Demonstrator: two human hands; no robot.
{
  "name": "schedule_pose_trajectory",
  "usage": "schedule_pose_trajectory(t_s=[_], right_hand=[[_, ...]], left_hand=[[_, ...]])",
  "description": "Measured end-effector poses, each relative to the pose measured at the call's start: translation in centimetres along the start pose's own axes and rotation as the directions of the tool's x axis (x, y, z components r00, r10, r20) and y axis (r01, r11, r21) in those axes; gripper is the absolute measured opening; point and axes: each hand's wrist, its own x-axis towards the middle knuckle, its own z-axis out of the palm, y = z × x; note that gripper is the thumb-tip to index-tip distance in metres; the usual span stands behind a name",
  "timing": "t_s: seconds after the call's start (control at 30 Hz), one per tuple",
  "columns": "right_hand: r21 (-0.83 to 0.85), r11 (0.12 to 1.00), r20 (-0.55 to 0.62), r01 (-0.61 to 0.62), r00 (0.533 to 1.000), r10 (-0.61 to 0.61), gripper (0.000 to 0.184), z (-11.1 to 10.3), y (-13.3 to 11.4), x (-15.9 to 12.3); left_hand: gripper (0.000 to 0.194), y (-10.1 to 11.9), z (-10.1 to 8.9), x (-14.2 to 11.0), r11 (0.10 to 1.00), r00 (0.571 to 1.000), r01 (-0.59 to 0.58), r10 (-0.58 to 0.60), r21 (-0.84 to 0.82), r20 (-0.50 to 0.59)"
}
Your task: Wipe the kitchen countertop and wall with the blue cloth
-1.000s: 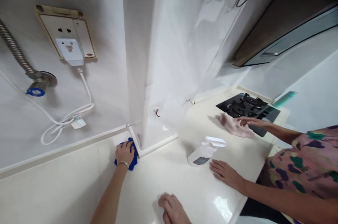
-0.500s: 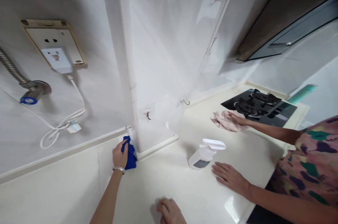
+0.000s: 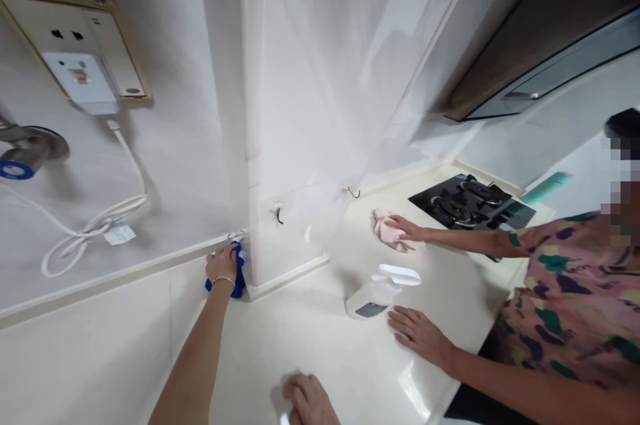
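My left hand (image 3: 221, 265) presses a bunched blue cloth (image 3: 239, 275) against the counter and the wall trim, in the corner left of the jutting wall. Its fingers are bent over the cloth, which shows on both sides of the hand. At the bottom edge, my right hand (image 3: 311, 401) rests on the white counter (image 3: 260, 351) with its fingers curled in. A small white bit shows beside it at the frame's edge, too cut off to name. A white spray bottle (image 3: 373, 297) stands on the counter to the upper right of my right hand.
On the right, a co-worker's hand (image 3: 407, 228) holds a pale pink cloth (image 3: 387, 230); their other hand (image 3: 423, 335) lies flat near the bottle. Beyond is a black gas stove (image 3: 470, 201). A plugged-in cord (image 3: 133, 165) and a valve (image 3: 25, 151) are on the left wall.
My left hand has shifted slightly further into the corner with the blue cloth. The co-worker's hand has drawn the pink cloth away from the stove. My view has tilted and moved nearer the wall.
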Motion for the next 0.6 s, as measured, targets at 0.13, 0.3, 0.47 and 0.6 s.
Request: schedule_pose_trajectory(t_s=[0.13, 0.3, 0.47, 0.6], right_hand=[[-0.017, 1.0, 0.077, -0.003, 0.997, 0.004, 0.049, 0.1, 0.2, 0.0], [0.021, 0.999, 0.101, -0.026, 0.995, 0.024, 0.052, 0.1, 0.0, -0.3], [0.012, 0.999, 0.118, -0.04, 0.992, 0.039, 0.052, 0.3, -0.2, -0.4], [-0.007, 1.0, 0.098, -0.029, 0.995, 0.03, 0.053, 0.3, -0.3, -0.4]], left_hand=[[0.041, -0.3, -0.1, -2.2, 0.996, 0.996, -0.086, 0.085, 0.034, 0.022], [0.042, -1.0, 0.2, -7.9, 0.974, 0.979, -0.202, 0.198, 0.098, 0.052], [0.043, -0.8, 0.4, -12.5, 0.956, 0.967, -0.253, 0.25, 0.148, 0.037], [0.043, -0.8, 0.8, -15.1, 0.941, 0.953, -0.301, 0.301, 0.154, 0.021]])
